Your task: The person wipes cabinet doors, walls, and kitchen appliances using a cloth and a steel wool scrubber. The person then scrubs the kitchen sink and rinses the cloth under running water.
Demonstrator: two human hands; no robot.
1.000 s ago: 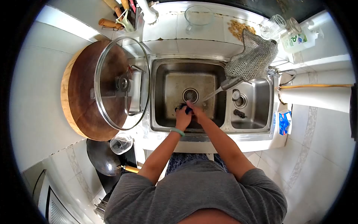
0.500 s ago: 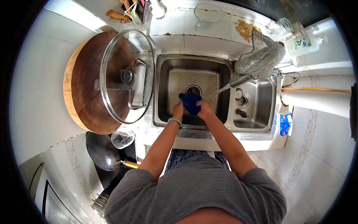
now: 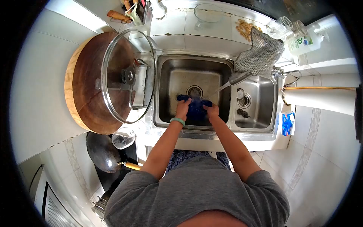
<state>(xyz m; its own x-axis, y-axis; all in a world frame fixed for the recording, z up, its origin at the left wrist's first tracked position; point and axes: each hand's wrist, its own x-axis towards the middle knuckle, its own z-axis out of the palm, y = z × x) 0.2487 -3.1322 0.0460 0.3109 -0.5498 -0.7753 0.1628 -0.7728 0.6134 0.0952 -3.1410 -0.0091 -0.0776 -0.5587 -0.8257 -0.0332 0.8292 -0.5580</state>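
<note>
A dark blue cloth (image 3: 196, 109) is spread between my two hands over the large left sink basin (image 3: 172, 75). My left hand (image 3: 183, 108), with a green bangle at the wrist, is closed on the cloth's left side. On its right side, my right hand (image 3: 212, 111) grips the cloth with bent fingers. Water runs from the faucet (image 3: 239, 78) down towards the cloth, just in front of the drain (image 3: 194, 92). The cloth's lower part hangs near the basin's front wall.
A mesh net (image 3: 261, 55) hangs over the faucet. In the smaller right basin (image 3: 261, 113) lies a dark scrubber (image 3: 242, 113). To the left stand a round wooden board (image 3: 90, 90) and a glass lid (image 3: 107, 90). A wok (image 3: 102, 155) is at the lower left.
The cloth, bunched in my hands a second ago, has been opened out. My hands have moved apart, the left one leftwards and the right one rightwards.
</note>
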